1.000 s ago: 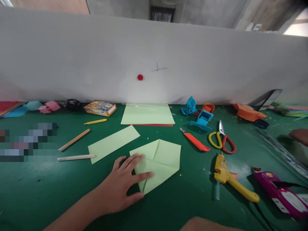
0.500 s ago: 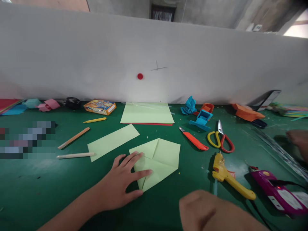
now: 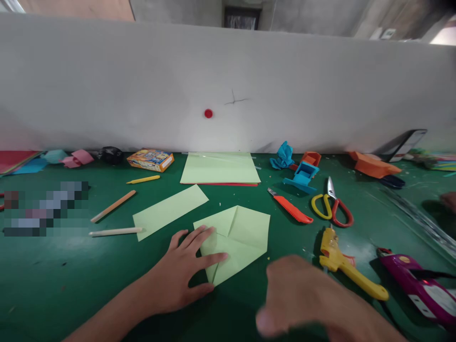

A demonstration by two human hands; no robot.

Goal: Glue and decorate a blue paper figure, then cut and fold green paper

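Note:
A folded piece of pale green paper lies flat on the green table. My left hand rests on its left part, fingers spread and pressing down. A slanting fold line and layered flaps show on the paper. My right hand is in the air near the lower right of the paper, apart from it. It is blurred, its fingers turned under and mostly out of sight; whether it holds anything does not show. A pale green paper strip lies beyond my left hand, with the tip of a whitish stick on its corner.
On the right lie a red cutter, scissors, a yellow glue gun and a purple device. Stacked green sheets lie by the white wall. Leftward are an orange-brown stick, a yellow pen and a small box.
My right hand has moved up and slightly left, closer to the folded paper. My left hand keeps its place on the paper. The view has shifted slightly.

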